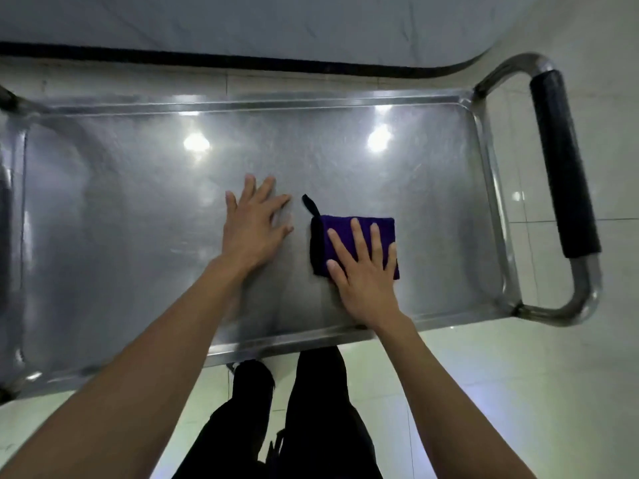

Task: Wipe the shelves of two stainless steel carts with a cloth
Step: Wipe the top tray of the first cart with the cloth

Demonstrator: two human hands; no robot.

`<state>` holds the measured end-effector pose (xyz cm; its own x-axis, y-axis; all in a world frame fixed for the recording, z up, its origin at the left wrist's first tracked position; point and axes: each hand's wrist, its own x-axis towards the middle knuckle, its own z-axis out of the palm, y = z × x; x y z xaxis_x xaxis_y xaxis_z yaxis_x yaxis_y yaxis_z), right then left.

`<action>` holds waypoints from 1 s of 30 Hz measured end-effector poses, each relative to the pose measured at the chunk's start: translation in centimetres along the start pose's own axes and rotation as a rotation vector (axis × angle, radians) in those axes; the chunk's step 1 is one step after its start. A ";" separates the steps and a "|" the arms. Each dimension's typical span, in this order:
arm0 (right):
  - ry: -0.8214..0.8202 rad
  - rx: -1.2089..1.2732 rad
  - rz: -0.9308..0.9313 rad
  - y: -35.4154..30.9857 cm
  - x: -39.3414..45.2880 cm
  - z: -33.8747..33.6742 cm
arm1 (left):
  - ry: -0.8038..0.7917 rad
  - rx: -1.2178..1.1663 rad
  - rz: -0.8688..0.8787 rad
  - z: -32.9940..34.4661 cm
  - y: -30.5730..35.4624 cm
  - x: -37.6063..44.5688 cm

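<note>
Fingers (356, 233) of the right hand (363, 271): straight, spread, pressed flat on the cloth (359, 224). Fingers of the left hand (250, 223): straight, spread, flat on bare steel, holding nothing.

Cloth: purple, folded square, black loop at its far left corner; lies on the top shelf (138, 202) of the cart (491, 188), right of centre, just beside the left hand.

Cart: steel tray with raised rim; padded handle (562, 164) at the right end.

Step in hand, as judged: wiping the top shelf. Advice: keep the palm flat, overlap strokes, run into the rim corners, brace the cart with the left hand.
</note>
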<state>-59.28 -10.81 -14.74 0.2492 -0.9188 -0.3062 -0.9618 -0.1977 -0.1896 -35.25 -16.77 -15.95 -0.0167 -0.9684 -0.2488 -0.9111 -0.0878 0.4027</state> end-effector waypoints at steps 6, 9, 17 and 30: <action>0.020 -0.029 0.053 -1.8 -11.0 3.7 | 0.014 0.083 0.161 -0.8 -2.1 -1.2; 0.021 -0.038 0.073 -2.6 -13.8 4.7 | 0.001 0.128 0.176 -1.2 -2.1 -1.7; -0.004 -0.049 0.096 -4.2 -13.6 4.7 | -0.009 0.211 0.034 -1.4 -3.5 -3.9; 0.019 0.018 -0.026 -6.9 8.9 -0.7 | -0.058 0.291 -0.044 -1.2 -3.1 -4.3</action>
<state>-50.49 -17.88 -15.52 0.2721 -0.9196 -0.2834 -0.9527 -0.2159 -0.2140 -31.84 -12.64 -15.12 0.0093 -0.9496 -0.3132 -0.9911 -0.0503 0.1231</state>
